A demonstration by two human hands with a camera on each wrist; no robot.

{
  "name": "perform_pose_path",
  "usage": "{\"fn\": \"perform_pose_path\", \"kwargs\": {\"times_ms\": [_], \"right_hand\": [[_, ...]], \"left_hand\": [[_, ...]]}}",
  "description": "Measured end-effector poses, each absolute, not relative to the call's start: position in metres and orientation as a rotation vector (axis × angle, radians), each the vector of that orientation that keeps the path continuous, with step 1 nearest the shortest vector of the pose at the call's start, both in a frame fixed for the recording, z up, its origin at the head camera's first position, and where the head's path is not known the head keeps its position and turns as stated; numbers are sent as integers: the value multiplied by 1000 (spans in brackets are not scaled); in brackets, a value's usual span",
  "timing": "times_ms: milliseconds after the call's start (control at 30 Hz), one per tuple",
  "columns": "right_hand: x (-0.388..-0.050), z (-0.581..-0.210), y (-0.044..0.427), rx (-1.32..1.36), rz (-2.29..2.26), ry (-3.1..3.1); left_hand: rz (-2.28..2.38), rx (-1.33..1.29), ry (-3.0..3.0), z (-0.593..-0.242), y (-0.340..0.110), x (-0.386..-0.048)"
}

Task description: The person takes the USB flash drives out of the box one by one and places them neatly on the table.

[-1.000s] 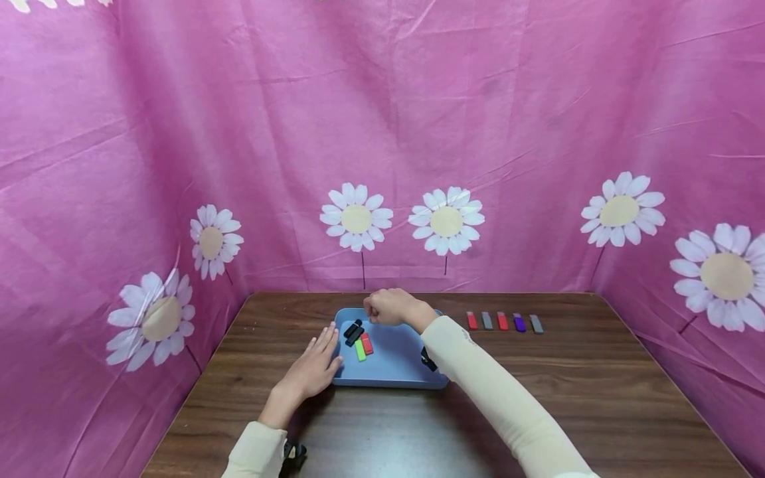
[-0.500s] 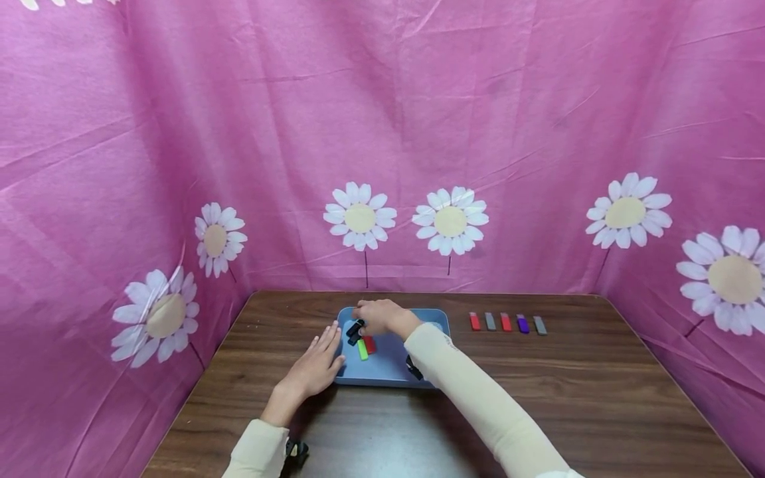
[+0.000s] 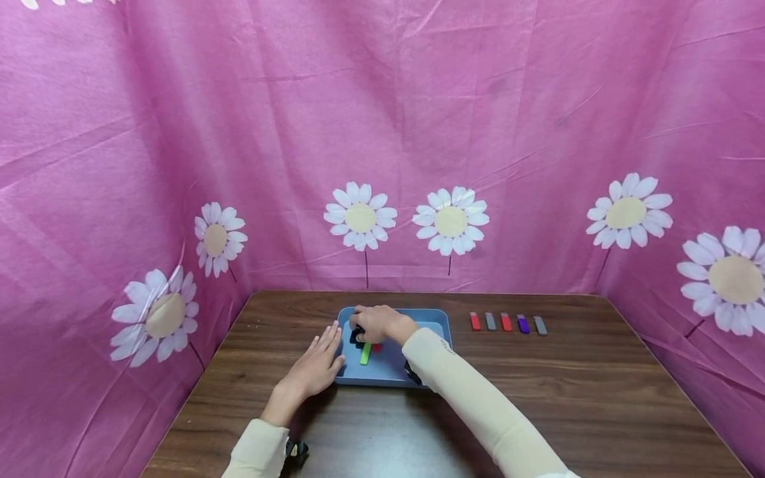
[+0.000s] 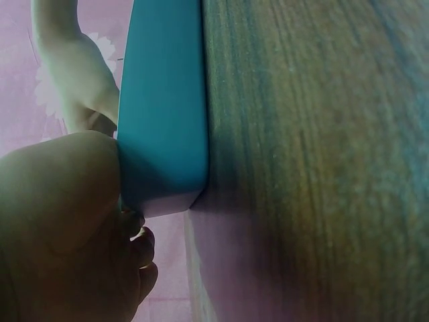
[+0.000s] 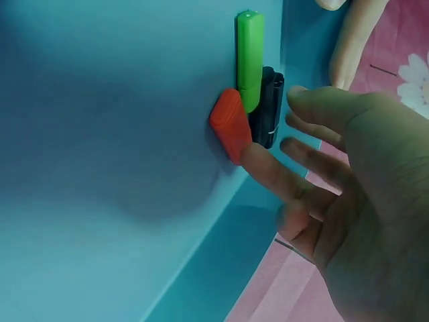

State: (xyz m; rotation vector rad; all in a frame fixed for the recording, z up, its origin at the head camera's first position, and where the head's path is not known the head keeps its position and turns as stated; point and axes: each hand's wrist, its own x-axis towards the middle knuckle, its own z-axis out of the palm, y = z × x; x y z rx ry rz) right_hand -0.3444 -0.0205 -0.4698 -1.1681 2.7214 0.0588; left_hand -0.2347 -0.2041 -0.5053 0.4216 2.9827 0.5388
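While the left hand lies flat along the left edge of the blue tray, its fingers straight and touching the rim, the right hand reaches down inside the tray at its left end. That right grip is fairly wide in the right wrist view: thumb and fingers stand apart above the small sticks, with one fingertip right at the end of the red stick; whether it presses on it I cannot tell.

Small dark lettering runs along the cuff of the right sleeve, too small to read. On the sticks themselves, any marks are too small to make out.

Counted by colour, the tray shows one red stick, one green stick and what appear to be two black sticks side by side, partly covered in the head view by the right hand. The green one lies against both the red and the black.

Five more sticks form a spaced row on the wooden surface, to the right of the tray. From left to right they are red, grey, red, purple and grey. Six whole white daisies show on the pink cloth, with cropped petals at its upper left.
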Motion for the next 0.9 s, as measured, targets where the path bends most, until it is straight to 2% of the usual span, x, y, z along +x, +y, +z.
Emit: {"fn": "perform_pose_path", "kwargs": {"times_ms": [300, 600, 900], "right_hand": [[-345, -478, -31, -1049, 154, 2746], [-344, -477, -34, -1174, 179, 2752], [-342, -478, -47, -1028, 293, 2755]], "left_hand": [[549, 431, 2987, -507, -204, -236], [552, 435, 2992, -507, -205, -237], [565, 446, 2992, -506, -204, -236]]}}
